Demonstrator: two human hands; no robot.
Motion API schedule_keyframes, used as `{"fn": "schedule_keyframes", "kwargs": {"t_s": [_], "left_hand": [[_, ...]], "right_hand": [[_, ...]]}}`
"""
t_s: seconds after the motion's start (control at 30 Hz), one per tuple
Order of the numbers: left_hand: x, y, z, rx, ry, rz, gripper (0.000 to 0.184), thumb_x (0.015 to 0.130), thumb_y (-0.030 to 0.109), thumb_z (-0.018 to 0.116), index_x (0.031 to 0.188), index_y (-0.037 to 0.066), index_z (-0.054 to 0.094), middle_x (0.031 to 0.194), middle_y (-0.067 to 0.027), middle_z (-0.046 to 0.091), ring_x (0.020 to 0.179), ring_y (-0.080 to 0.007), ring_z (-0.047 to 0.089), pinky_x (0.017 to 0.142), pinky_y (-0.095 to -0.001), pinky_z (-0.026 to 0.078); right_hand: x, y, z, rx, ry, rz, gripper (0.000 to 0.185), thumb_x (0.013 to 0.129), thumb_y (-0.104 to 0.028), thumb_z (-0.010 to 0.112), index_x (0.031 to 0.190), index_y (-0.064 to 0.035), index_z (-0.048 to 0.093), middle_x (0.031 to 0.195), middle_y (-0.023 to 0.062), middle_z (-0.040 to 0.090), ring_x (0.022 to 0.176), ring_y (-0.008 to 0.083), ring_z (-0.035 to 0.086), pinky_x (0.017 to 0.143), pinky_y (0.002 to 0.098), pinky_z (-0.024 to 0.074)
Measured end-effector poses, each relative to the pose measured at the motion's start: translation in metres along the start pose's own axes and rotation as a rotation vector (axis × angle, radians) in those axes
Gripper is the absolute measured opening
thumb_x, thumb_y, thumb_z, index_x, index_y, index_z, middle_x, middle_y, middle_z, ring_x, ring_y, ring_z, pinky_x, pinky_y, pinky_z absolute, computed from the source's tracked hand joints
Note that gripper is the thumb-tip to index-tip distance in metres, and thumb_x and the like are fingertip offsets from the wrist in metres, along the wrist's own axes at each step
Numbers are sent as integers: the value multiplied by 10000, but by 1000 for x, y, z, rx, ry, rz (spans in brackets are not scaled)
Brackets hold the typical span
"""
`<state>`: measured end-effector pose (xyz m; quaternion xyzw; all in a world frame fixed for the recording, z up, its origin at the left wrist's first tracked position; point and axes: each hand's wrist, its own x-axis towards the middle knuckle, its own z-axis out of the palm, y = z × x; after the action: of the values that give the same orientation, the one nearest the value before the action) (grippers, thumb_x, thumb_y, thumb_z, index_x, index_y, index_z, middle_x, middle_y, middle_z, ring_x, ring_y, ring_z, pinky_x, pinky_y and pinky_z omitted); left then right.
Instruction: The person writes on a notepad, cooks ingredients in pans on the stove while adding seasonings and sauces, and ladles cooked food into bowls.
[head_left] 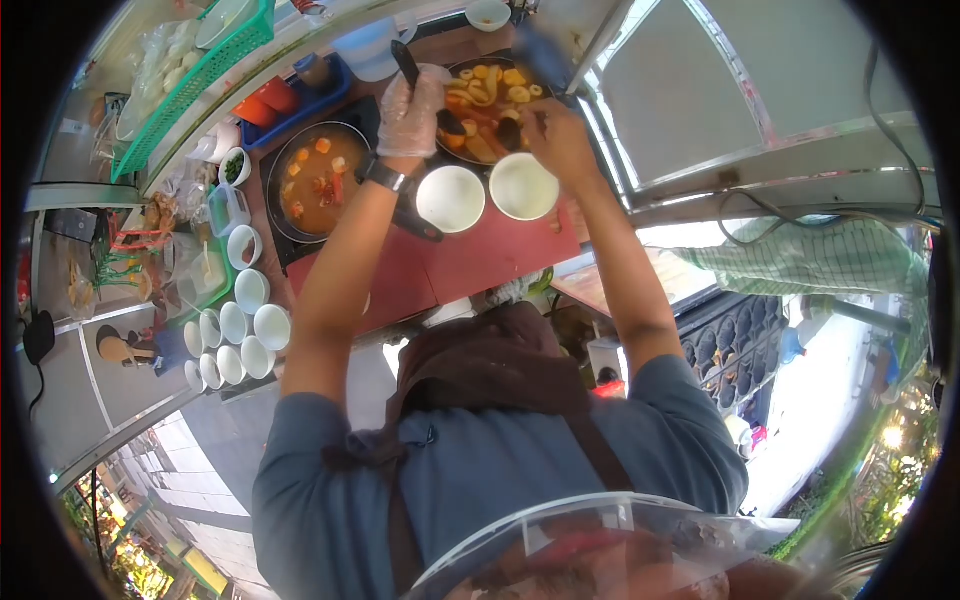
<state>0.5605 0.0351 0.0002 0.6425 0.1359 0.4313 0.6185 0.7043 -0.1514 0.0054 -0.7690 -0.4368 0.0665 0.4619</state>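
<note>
My left hand (410, 112), in a clear plastic glove, is closed around a black-handled utensil (405, 62). A dark rounded utensil head (450, 122) shows beside it, over the right pan (452, 158) of orange-red stew. At that pan's right edge, my bare right hand (560, 145) has bent, closed fingers; what they hold is unclear. Another dark utensil head (509, 134) rests in the stew near them. Below the pan stand two white bowls, the left one (450, 199) and the right one (525, 187), both without visible food.
The left pan (318, 183) holds brown-orange sauce with pieces in it. Several white cups (252, 290) stand at the left, near a green-rimmed container (212, 272). A blue tray (295, 120) with orange-red cups lies behind. Metal framing (600, 150) borders the right side.
</note>
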Motion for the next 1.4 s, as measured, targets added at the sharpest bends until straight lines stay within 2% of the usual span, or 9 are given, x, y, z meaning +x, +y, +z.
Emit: {"fn": "schedule_keyframes", "kwargs": {"t_s": [0.1,0.17,0.27,0.37,0.77,1.0,1.2,1.3,1.4], "left_hand": [[-13,-11,17,-97,0,-107,270,1083,319,583,1003,69,649,777,38,546,679,-66,467,613,-247,382],[-20,-22,26,-92,2,-158,261,1075,325,602,985,82,635,776,41,546,679,-57,465,607,-236,374],[-20,-21,32,-137,7,-128,274,1070,342,609,988,82,637,782,39,545,685,-64,465,606,-242,374],[-14,-14,30,-154,-20,-23,289,1075,346,596,975,76,626,804,27,548,691,-72,460,612,-247,372],[-12,37,15,-177,-196,159,278,1102,273,515,950,45,569,814,-10,510,715,-103,433,648,-275,360],[-60,83,36,-303,-328,148,232,1082,250,550,986,39,563,877,-45,548,757,-123,465,693,-300,408],[-79,62,45,-255,-471,-9,167,1092,194,521,1050,42,577,956,-59,606,768,-106,478,736,-302,442],[-74,71,35,-262,-457,-6,186,1097,218,517,1039,48,565,908,-39,568,766,-106,463,723,-302,432],[-68,76,32,-265,-310,4,220,1108,243,493,1038,48,565,866,-26,527,761,-124,458,710,-305,419]], "right_hand": [[-2,8,4,6,87,-46,167,961,-90,643,1008,63,691,939,233,709,828,347,731,716,396,566],[-1,4,4,126,-4,184,210,996,-123,614,991,72,692,930,213,728,801,246,762,680,350,584],[6,9,8,280,-30,433,250,1033,-166,563,1040,42,699,942,147,773,759,200,764,699,309,592],[16,39,11,672,67,550,246,1038,-152,542,1039,48,686,990,164,749,782,239,756,731,310,617],[14,57,-18,1004,137,507,255,1099,-173,492,1073,42,627,944,151,710,775,203,709,739,314,588],[-35,20,-55,891,198,397,270,1101,-188,493,1022,23,641,935,131,708,749,178,687,687,291,540],[-74,-20,-59,139,-14,340,204,1052,-168,572,975,1,655,930,86,709,774,170,712,690,342,551],[-82,-27,-57,-46,-174,-141,62,959,-22,654,1016,-9,675,916,131,696,703,197,730,619,318,553],[-69,-38,-66,29,100,-131,91,972,-66,665,1032,0,684,952,129,723,722,203,742,648,304,568]]}}
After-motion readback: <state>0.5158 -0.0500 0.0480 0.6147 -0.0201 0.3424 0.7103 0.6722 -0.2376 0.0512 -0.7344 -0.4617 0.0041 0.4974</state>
